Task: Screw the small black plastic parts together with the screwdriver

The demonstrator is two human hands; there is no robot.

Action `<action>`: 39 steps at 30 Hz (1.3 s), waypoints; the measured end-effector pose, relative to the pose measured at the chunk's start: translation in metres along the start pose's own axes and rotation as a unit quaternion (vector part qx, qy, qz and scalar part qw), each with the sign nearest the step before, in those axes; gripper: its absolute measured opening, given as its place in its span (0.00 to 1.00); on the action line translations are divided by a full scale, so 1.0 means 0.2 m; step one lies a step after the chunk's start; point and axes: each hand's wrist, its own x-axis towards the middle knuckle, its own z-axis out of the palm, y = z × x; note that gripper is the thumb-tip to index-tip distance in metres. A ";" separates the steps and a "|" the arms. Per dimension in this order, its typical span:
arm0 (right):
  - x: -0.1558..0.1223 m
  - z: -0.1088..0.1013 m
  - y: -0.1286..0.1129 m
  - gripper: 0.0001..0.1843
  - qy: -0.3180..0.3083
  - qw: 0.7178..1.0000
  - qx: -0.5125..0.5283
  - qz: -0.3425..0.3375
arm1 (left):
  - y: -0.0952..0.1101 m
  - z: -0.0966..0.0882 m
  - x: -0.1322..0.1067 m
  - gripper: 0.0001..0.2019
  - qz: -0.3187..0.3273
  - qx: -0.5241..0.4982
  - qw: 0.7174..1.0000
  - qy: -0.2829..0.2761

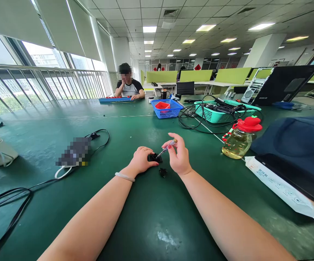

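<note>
My left hand (pixel 141 160) is closed around a small black part (pixel 151 158), pressing it against the green tabletop (pixel 146 203). In my right hand (pixel 179 156) is a screwdriver (pixel 167 148) with a clear handle, slanted down to the left. Its tip meets the black part or lies right over it; the exact contact is too small to make out. A second small black piece (pixel 162 172) rests on the table just below, between my two wrists, and neither hand touches it.
Ahead stand a blue basket (pixel 166 113) with a red tray and a teal basket (pixel 216 116) of black cables. At right are a red-lidded bottle (pixel 238 141), a phone (pixel 295 175) and a dark blue bag (pixel 295 145). Cables (pixel 15 192) lie left. Another person (pixel 129 87) sits opposite.
</note>
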 end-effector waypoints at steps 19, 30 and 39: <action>0.01 0.01 0.01 0.17 -0.039 0.999 -0.030 0.022 | 0.00 -0.02 0.00 0.21 0.002 0.014 1.000 -0.020; -0.01 0.03 0.06 0.18 -0.103 0.992 -0.062 0.039 | 0.01 -0.02 0.00 0.18 0.017 -0.003 1.000 -0.011; 0.03 0.00 0.11 0.18 0.113 0.980 0.086 0.140 | 0.06 -0.05 -0.01 0.21 0.008 -0.059 0.997 0.041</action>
